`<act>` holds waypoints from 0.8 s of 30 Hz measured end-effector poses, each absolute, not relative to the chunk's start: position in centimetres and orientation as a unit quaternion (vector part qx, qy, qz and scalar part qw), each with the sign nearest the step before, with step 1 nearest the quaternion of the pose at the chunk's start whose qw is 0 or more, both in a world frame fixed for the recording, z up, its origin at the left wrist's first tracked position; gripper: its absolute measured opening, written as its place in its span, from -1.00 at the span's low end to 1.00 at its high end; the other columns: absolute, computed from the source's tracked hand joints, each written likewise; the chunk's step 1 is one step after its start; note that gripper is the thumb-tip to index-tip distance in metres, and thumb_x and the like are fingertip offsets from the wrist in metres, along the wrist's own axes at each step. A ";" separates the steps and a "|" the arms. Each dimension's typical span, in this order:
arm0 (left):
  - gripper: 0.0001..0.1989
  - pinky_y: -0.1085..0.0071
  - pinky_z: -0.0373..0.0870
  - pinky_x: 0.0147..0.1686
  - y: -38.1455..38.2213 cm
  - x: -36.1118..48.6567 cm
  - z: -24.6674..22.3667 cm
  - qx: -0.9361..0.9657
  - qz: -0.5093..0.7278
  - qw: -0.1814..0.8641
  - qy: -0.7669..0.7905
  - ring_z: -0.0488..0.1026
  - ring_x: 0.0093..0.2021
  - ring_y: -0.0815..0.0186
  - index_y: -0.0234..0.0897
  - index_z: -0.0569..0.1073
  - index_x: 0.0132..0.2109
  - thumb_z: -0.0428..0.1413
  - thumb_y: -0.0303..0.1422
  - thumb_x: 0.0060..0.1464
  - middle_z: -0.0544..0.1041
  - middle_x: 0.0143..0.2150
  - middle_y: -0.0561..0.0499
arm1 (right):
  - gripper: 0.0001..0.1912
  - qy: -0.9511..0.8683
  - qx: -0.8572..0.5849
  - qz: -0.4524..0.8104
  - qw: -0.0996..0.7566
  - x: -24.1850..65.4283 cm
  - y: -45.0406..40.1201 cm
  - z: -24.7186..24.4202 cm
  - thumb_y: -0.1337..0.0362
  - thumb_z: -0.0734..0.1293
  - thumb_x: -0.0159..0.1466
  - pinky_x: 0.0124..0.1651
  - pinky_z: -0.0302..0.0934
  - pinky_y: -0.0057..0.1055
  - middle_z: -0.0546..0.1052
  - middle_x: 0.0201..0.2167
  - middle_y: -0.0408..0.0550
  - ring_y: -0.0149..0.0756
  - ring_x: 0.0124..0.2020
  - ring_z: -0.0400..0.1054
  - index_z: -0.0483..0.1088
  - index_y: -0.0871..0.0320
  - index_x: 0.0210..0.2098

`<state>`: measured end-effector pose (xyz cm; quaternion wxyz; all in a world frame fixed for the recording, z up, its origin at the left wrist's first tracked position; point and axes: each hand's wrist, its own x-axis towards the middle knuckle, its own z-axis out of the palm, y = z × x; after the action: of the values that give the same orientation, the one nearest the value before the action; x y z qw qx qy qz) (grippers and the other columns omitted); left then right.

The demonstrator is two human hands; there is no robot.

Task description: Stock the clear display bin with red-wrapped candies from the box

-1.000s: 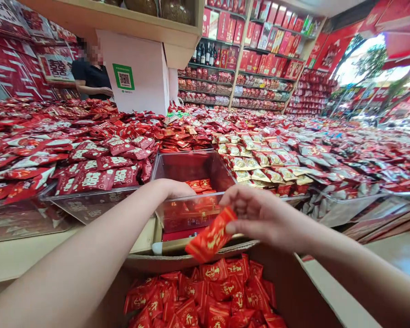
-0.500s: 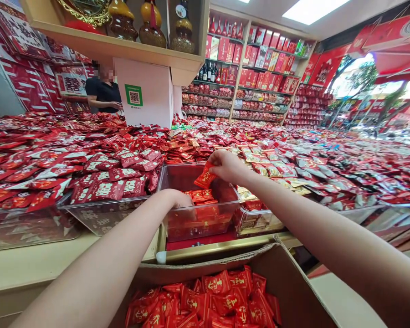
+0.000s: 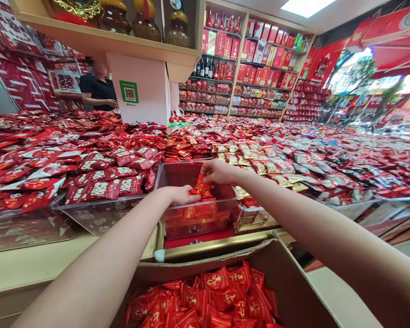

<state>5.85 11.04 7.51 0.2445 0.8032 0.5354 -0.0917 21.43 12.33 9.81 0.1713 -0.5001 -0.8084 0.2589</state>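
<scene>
Between the fingers of my right hand (image 3: 217,172) is a red candy packet (image 3: 201,186) with gold print, pinched at its top. My left hand (image 3: 183,195) reaches over the near left rim of a clear plastic bin (image 3: 164,175); its fingers are closed at the lower edge of that same packet. Below both hands, several red packets (image 3: 205,208) lie in the bin, seen partly through its front wall. Nearest me, an open cardboard box (image 3: 287,278) holds many loose red candy packets (image 3: 194,298) with the same gold lettering.
Bins heaped with maroon packets (image 3: 102,189) and gold-and-white packets (image 3: 259,166) flank the clear bin. A wooden shelf (image 3: 123,38) with jars overhangs the upper left, above a white box (image 3: 143,91) with a code sticker. A person (image 3: 97,89) stands behind the counter.
My right hand has lowered the packet toward the left. My left hand has come up out of the bin to meet it. The view has shifted slightly.
</scene>
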 end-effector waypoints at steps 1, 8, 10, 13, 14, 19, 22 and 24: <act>-0.37 0.43 0.20 -0.12 11.0 5.9 7.6 0.813 -0.091 0.245 0.521 0.32 -0.07 0.23 -0.31 0.20 0.07 -0.18 0.03 -0.03 0.36 0.03 -0.11 | -0.86 -0.811 -0.497 0.263 0.163 21.5 12.3 9.9 0.49 0.23 0.03 -0.55 0.14 -0.59 0.41 -0.56 -0.17 -0.52 -0.63 0.24 0.28 0.25 -0.38; -0.46 0.46 0.20 -0.15 11.2 5.9 7.6 0.828 -0.076 0.216 0.511 0.34 -0.13 0.23 -0.28 0.34 -0.04 -0.30 -0.05 0.06 0.45 -0.08 -0.04 | -0.91 -0.833 -0.516 0.109 0.165 21.2 12.6 9.8 0.44 0.28 -0.01 -0.49 0.10 -0.59 0.42 -0.51 -0.14 -0.49 -0.53 0.23 0.33 0.23 -0.44; -0.46 0.44 0.19 -0.15 11.3 5.9 7.5 0.827 -0.074 0.211 0.516 0.34 -0.12 0.24 -0.28 0.32 -0.01 -0.32 -0.07 0.08 0.44 -0.05 -0.05 | -0.89 -0.813 -0.540 0.128 0.177 20.9 12.6 9.6 0.45 0.26 0.01 -0.51 0.11 -0.58 0.43 -0.49 -0.13 -0.50 -0.56 0.24 0.32 0.22 -0.41; -0.47 0.42 0.17 -0.11 11.3 5.9 7.6 0.825 -0.085 0.211 0.517 0.32 -0.09 0.22 -0.30 0.29 0.03 -0.29 -0.09 0.09 0.39 0.00 -0.09 | -0.88 -0.767 -0.570 0.240 0.169 20.4 12.4 9.4 0.41 0.25 0.05 -0.59 0.13 -0.56 0.42 -0.52 -0.11 -0.50 -0.66 0.23 0.28 0.21 -0.37; -0.47 0.41 0.16 -0.10 11.3 6.0 7.7 0.826 -0.091 0.211 0.515 0.31 -0.08 0.21 -0.32 0.28 0.04 -0.28 -0.10 0.09 0.38 0.02 -0.12 | -0.89 -0.751 -0.571 0.283 0.171 20.2 12.4 9.4 0.36 0.25 0.07 -0.61 0.13 -0.55 0.42 -0.54 -0.10 -0.49 -0.67 0.23 0.28 0.22 -0.36; -0.52 0.40 0.11 -0.03 11.1 6.1 8.0 0.826 -0.124 0.222 0.504 0.26 0.00 0.21 -0.29 0.20 0.10 -0.20 -0.15 0.10 0.30 0.09 -0.10 | -0.84 -0.723 -0.612 0.278 0.162 19.6 12.3 9.4 0.27 0.30 0.02 -0.61 0.15 -0.53 0.44 -0.55 -0.03 -0.43 -0.64 0.26 0.31 0.26 -0.45; -0.57 0.30 0.18 -0.06 11.2 6.1 7.8 0.812 -0.147 0.227 0.518 0.31 -0.04 0.21 -0.32 0.24 0.06 -0.04 -0.25 0.05 0.33 0.05 -0.13 | -0.71 -0.754 -0.613 0.190 0.139 19.5 12.1 9.0 0.50 0.35 -0.15 -0.58 0.14 -0.58 0.47 -0.44 -0.02 -0.39 -0.50 0.32 0.35 0.26 -0.38; -0.63 0.22 0.25 -0.13 11.4 6.1 7.6 0.801 -0.157 0.234 0.528 0.38 -0.13 0.21 -0.36 0.32 -0.03 0.01 -0.26 0.03 0.42 -0.06 -0.13 | -0.60 -0.767 -0.600 0.178 0.139 19.4 12.0 8.7 0.53 0.33 -0.17 -0.58 0.13 -0.61 0.47 -0.36 -0.03 -0.39 -0.45 0.32 0.34 0.25 -0.28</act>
<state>6.09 11.39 7.59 0.2339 0.8012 0.5281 -0.1566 19.43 12.02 8.66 0.1387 -0.6002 -0.7674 0.1776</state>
